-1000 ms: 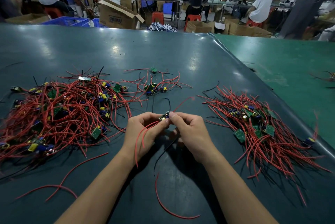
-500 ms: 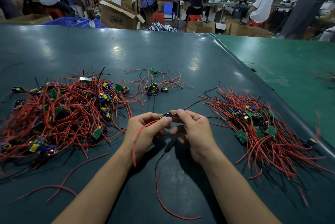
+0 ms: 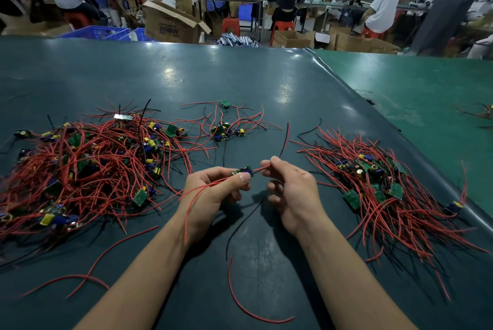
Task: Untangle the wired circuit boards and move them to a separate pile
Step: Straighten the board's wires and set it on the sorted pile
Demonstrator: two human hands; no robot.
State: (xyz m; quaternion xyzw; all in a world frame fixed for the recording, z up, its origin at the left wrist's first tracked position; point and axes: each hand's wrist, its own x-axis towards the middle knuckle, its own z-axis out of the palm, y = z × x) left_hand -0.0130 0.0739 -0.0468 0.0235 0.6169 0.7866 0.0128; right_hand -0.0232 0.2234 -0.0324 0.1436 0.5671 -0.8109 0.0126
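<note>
Left of the grip, well apart from it, the tangled pile (image 3: 88, 169) of red-wired boards is spread over the dark table (image 3: 266, 84), and a small cluster of boards (image 3: 226, 129) is seen beyond the hands. At the centre, one circuit board (image 3: 243, 170) is pinched between the thumb and curled fingers of the left hand (image 3: 213, 190), while its red lead (image 3: 282, 148) is pinched between thumb and forefinger of the right hand (image 3: 290, 190). A second ago both hands were pressed together around the board; now they are drawn apart, and the lead is pulled out straight and stands up past the right hand. From this it is judged that the wires of this board are freed, so that only the carry is left. A black wire (image 3: 240, 217) hangs below the grip, and two loose red wires (image 3: 250, 308) lie nearer the body; they could be snagged if the board is dragged low. Right of the grip the sorted pile (image 3: 386, 190) is laid near the table's raised edge (image 3: 400, 142), beyond which a green surface (image 3: 413, 84) is seen. Bare table is left between the right hand and that pile, so a short lifted move rightward is judged to be unhindered, provided the board is set short of the edge.
</note>
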